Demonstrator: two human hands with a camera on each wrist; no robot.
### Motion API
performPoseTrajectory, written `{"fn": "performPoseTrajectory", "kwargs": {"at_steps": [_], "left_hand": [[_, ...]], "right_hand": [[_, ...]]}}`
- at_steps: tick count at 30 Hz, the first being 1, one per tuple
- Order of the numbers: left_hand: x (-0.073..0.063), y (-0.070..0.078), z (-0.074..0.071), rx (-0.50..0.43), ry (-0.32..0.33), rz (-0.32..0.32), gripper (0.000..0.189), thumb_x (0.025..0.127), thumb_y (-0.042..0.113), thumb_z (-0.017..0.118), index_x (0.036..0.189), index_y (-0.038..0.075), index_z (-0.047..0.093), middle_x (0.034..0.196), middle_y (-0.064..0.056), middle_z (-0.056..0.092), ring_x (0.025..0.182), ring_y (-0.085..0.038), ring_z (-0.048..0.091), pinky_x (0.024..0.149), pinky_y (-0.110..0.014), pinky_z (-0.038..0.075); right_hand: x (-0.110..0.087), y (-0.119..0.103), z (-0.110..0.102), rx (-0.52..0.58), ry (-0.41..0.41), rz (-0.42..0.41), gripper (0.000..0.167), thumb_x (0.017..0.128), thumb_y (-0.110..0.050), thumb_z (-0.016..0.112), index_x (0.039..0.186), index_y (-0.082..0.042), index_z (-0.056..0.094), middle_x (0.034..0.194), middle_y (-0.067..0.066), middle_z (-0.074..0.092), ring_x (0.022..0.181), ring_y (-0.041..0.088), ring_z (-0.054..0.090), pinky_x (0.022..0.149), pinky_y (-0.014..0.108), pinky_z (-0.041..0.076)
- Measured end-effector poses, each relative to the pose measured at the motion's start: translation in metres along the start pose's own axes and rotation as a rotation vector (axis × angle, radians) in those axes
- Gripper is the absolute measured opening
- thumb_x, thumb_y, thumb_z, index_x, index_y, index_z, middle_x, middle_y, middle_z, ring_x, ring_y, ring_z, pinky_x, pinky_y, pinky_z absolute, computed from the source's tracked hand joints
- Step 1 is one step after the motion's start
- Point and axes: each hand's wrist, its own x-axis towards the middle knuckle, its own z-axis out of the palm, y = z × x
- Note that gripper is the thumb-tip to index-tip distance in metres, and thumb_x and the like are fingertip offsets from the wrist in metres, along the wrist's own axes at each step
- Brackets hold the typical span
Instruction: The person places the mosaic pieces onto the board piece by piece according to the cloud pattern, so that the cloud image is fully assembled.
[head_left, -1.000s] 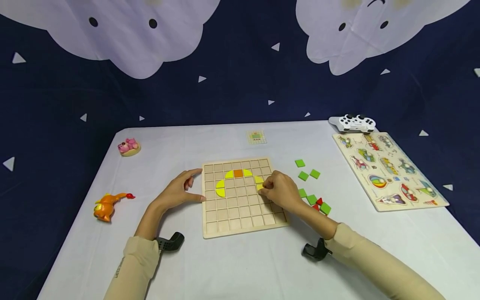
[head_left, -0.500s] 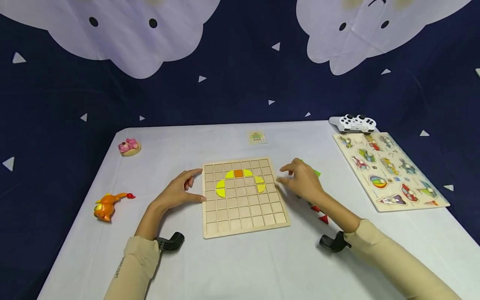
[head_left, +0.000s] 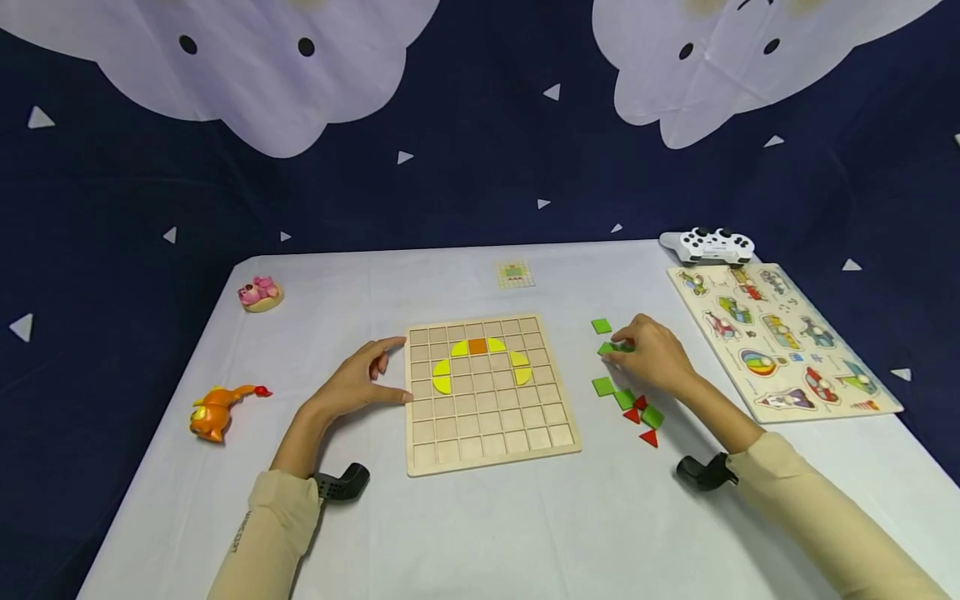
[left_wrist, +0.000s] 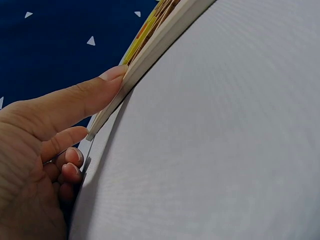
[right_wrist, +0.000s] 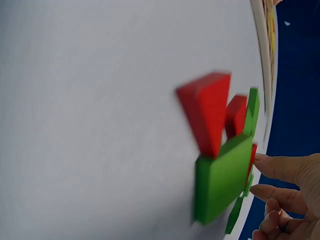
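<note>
A wooden grid board [head_left: 491, 425] lies mid-table, holding several yellow quarter-circle pieces [head_left: 442, 385] and an orange square piece [head_left: 477, 346]. My left hand [head_left: 352, 383] rests at the board's left edge, its thumb and index finger spread along it. In the left wrist view, the thumb [left_wrist: 112, 82] touches the board's rim. My right hand [head_left: 652, 354] is over the green square tiles [head_left: 602, 326] to the right, thumb and index finger apart around a tile that still lies on the table. Loose red triangle pieces [head_left: 649, 437] lie nearer me, beside more green tiles [right_wrist: 225, 175].
A small pattern card [head_left: 514, 274] lies behind the board. At the right are a picture puzzle board [head_left: 783, 342] and a white game controller [head_left: 708, 246]. An orange toy [head_left: 212, 414] and a pink figurine [head_left: 259, 294] stand at the left.
My right hand has let go of a yellow piece on the board and moved right to the green tiles. The left hand has stayed at the board's edge.
</note>
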Motion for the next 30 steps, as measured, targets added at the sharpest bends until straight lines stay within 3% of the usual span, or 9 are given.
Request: {"fn": "performPoseTrajectory", "kwargs": {"at_steps": [15, 21, 30], "left_hand": [[0.001, 0.002, 0.000, 0.013, 0.002, -0.006, 0.093, 0.070, 0.022, 0.091, 0.147, 0.004, 0.044, 0.091, -0.007, 0.039, 0.086, -0.022, 0.039, 0.077, -0.037, 0.032], [0.001, 0.002, 0.000, 0.006, 0.005, -0.010, 0.093, 0.069, 0.021, 0.091, 0.147, 0.004, 0.044, 0.091, -0.007, 0.039, 0.086, -0.022, 0.039, 0.076, -0.037, 0.032], [0.001, 0.001, 0.000, 0.004, -0.002, -0.027, 0.093, 0.070, 0.023, 0.090, 0.148, 0.005, 0.043, 0.092, -0.007, 0.039, 0.087, -0.021, 0.038, 0.076, -0.037, 0.032]], "right_hand": [[0.009, 0.008, -0.001, 0.032, 0.010, -0.099, 0.025, 0.080, -0.016, 0.080, 0.095, 0.004, 0.076, 0.086, 0.010, 0.057, 0.076, 0.023, 0.051, 0.067, 0.034, 0.040], [0.021, -0.011, 0.004, 0.084, 0.030, -0.189, 0.024, 0.078, -0.017, 0.081, 0.093, 0.002, 0.076, 0.087, 0.008, 0.058, 0.076, 0.021, 0.050, 0.069, 0.035, 0.041], [0.036, -0.058, 0.019, 0.158, -0.070, -0.310, 0.024, 0.080, -0.017, 0.080, 0.095, 0.001, 0.077, 0.087, 0.008, 0.056, 0.080, 0.022, 0.053, 0.072, 0.034, 0.043]]}}
